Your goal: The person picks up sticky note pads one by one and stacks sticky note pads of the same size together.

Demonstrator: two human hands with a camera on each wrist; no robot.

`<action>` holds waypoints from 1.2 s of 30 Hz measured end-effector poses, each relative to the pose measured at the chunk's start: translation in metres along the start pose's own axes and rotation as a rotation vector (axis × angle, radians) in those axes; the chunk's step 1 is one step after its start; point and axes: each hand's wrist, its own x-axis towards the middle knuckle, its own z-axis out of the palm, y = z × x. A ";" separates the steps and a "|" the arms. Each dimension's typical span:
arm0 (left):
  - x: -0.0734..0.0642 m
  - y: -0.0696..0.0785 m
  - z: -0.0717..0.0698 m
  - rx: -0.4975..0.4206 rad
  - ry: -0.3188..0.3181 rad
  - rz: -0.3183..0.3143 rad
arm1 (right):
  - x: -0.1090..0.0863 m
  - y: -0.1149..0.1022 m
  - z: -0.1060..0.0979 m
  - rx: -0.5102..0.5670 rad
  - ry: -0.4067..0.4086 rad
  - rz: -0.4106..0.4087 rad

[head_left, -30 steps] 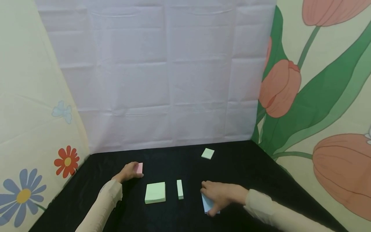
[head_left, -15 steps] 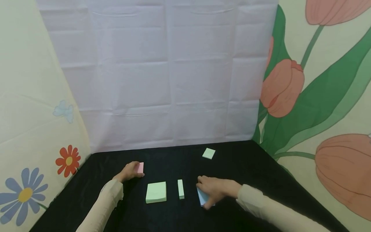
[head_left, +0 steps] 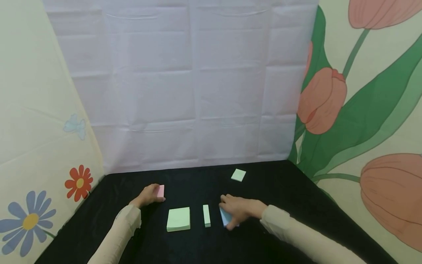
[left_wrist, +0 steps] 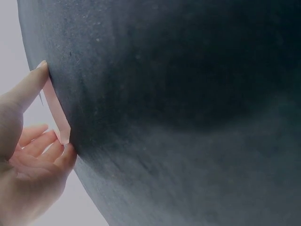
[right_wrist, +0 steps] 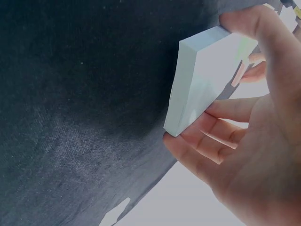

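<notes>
At the left of the black-covered table, my left hand [head_left: 146,196] holds a small pink sticky note pad [head_left: 160,191] between thumb and fingers. In the left wrist view the pink pad [left_wrist: 57,110] shows edge-on, thumb at one end and fingertips at the other. My right hand [head_left: 239,209] grips a blue sticky note pad [head_left: 225,217], which it partly covers from above. The right wrist view has this thick pad [right_wrist: 207,70] spanned by the thumb on one edge and fingertips on the opposite edge, close over the cloth.
Between the hands lie a large green sticky note pad [head_left: 178,219] and a narrow green pad [head_left: 206,216]. A small green pad [head_left: 238,175] is near the back edge of the black cloth [head_left: 194,183]. A white sheet [head_left: 194,91] hangs behind.
My right hand has moved left and a little away from me with the blue sticky note pad, closer to the narrow green pad. The left hand stays at the pink pad.
</notes>
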 end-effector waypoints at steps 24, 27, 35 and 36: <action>0.000 0.000 0.001 -0.007 0.003 -0.006 | 0.006 0.011 0.004 0.221 -0.054 0.049; -0.001 0.001 0.000 -0.007 0.003 -0.011 | 0.005 0.015 0.006 0.265 -0.045 0.044; -0.003 0.003 -0.001 -0.001 -0.003 -0.011 | -0.003 0.021 0.016 0.333 0.024 0.034; -0.003 0.003 -0.001 0.000 -0.005 -0.009 | -0.004 0.022 0.017 0.334 0.030 0.034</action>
